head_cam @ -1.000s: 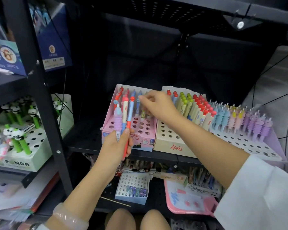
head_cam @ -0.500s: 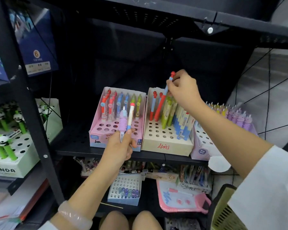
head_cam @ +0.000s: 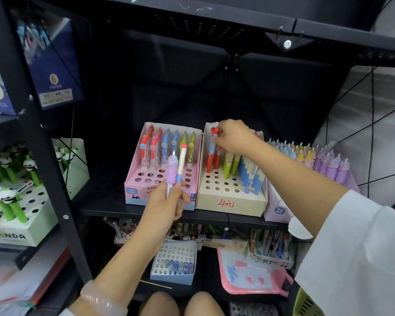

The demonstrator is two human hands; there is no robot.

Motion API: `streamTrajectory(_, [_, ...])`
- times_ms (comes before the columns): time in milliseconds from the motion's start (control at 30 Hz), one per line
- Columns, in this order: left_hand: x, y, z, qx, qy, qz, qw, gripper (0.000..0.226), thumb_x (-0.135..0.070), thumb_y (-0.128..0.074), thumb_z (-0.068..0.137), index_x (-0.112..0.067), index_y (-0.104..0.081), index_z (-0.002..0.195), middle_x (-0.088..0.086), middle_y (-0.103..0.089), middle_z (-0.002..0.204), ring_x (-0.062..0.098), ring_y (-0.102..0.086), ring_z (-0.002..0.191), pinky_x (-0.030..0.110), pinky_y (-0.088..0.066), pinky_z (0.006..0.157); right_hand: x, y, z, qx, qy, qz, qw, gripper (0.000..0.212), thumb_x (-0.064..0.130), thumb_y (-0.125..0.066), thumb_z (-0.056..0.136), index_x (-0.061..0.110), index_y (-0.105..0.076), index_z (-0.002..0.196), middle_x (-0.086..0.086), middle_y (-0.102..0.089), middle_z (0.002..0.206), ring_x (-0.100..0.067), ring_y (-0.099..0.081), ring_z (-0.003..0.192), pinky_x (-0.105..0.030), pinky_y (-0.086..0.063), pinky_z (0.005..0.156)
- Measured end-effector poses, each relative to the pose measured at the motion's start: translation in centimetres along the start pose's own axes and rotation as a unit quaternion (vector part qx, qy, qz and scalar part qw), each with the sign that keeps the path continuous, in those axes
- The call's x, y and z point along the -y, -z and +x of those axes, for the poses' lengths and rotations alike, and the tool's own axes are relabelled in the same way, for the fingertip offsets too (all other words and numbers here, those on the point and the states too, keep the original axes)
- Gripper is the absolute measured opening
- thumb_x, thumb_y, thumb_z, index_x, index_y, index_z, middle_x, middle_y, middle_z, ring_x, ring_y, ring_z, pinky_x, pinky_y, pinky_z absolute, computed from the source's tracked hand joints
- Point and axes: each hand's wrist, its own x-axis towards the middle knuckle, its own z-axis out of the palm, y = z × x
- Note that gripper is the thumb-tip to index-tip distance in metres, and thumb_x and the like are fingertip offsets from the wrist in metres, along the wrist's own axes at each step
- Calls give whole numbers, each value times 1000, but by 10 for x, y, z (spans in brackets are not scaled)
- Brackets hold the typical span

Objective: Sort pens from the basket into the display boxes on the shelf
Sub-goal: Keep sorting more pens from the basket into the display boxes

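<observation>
My left hand (head_cam: 163, 207) grips two pens upright in front of the pink display box (head_cam: 135, 192): a purple ribbed pen (head_cam: 172, 173) and a cream pen with a red cap and blue tip (head_cam: 181, 164). My right hand (head_cam: 232, 135) pinches a red-and-blue pen (head_cam: 213, 144) at the back left of the beige display box (head_cam: 230, 205), its lower end down among the red pens standing there. The pink box holds red, blue and green pens in its back rows. A corner of the green basket (head_cam: 306, 302) shows at the bottom right.
A lilac box (head_cam: 276, 212) of pastel ribbed pens stands right of the beige box. A white panda-pen box (head_cam: 21, 233) sits on the left shelf. The black shelf post (head_cam: 46, 142) rises on the left. Lower shelf holds a small blue box (head_cam: 172, 278) and a pink pouch (head_cam: 251, 277).
My right hand came down from above the beige box and lowered the red-and-blue pen into its back left rows. My left hand stayed put with its two pens.
</observation>
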Motion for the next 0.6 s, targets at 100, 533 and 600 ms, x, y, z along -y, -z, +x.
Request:
streamTrajectory(100, [3, 0, 0, -2, -10, 18, 1000, 24, -20, -41, 98, -25, -60, 83, 1, -54, 64, 5, -38, 45, 20, -34, 48, 7, -5, 1, 10, -14, -108, 994, 16, 21, -52, 91, 6, -59, 91, -13, -65, 99, -25, -61, 79, -30, -47, 60])
streamTrajectory(533, [-5, -24, -8, 39, -54, -6, 998, 20, -17, -43, 98, -19, -60, 89, -7, -68, 66, 7, -55, 51, 18, -47, 51, 19, -24, -81, 78, 29, 343, 936, 11, 24, -53, 94, 15, -59, 93, 6, -65, 74, 7, -59, 60, -8, -42, 55])
streamTrajectory(600, [-5, -35, -11, 66, -32, -23, 997, 17, -19, -41, 99, -19, -58, 96, -5, -70, 71, 10, -59, 51, 20, -49, 49, 10, -21, -87, 46, 18, 349, 936, 12, 20, -53, 94, 10, -57, 89, 3, -63, 69, 7, -56, 52, -7, -41, 50])
